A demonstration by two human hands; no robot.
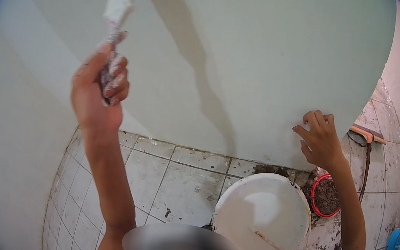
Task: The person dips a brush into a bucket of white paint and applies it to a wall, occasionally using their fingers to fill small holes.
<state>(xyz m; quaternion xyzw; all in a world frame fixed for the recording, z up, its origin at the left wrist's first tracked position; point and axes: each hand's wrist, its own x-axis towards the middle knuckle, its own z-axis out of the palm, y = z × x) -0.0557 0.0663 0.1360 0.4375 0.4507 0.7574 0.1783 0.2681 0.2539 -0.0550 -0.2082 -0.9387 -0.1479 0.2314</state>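
My left hand (98, 82) is wrapped around the paint-smeared handle of a flat paintbrush (120, 5), raised in front of the pale green wall (270, 58). White paint coats the brush and some of my fingers, and its bristle tip is blurred at the top of the view. The brush casts a long shadow on the wall. Lower on the right, my right hand (323, 140) has its fingers bent and spread, fingertips right at the wall surface. Below it stands a round white bucket (218, 209) of white paint, with a thin stick (276, 246) across its near side.
A red-rimmed pot (313, 196) of brown, crumbly material sits by the wall beside the bucket. Farther right, a floor squeegee (370, 134) lies past the wall's edge. A blue packet (397, 243) is at the far right. Dirt and paint spots mark the tiled floor (191, 190).
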